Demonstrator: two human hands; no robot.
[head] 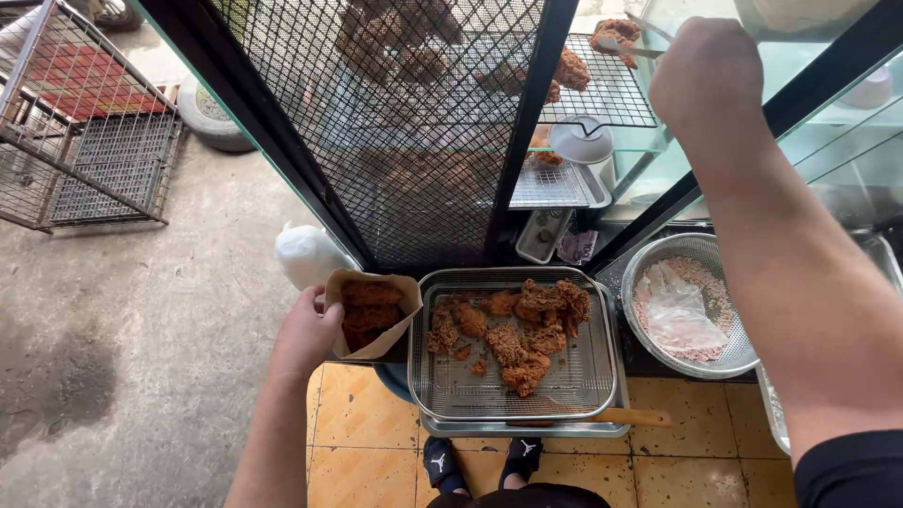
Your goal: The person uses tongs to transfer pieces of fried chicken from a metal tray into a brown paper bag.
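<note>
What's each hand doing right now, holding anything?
Left hand: closed on a brown paper bag with fried pieces inside.
Right hand: closed on metal tongs, raised at the upper wire rack.

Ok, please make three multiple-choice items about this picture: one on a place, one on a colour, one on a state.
1. Where is the right hand?
A. raised at the upper wire rack, holding tongs at a fried piece
B. inside the colander
C. on the floor tiles

2. What colour is the paper bag in the left hand?
A. blue
B. brown
C. green

3. What is the state of the paper bag?
A. folded shut
B. open, with fried pieces inside
C. open and empty

Answers:
1 A: the right arm reaches up, and the tongs touch a fried piece on the upper rack.
2 B: the paper is light brown.
3 B: the bag's mouth is open and brown fried pieces show inside it, beside the metal tray.
</note>
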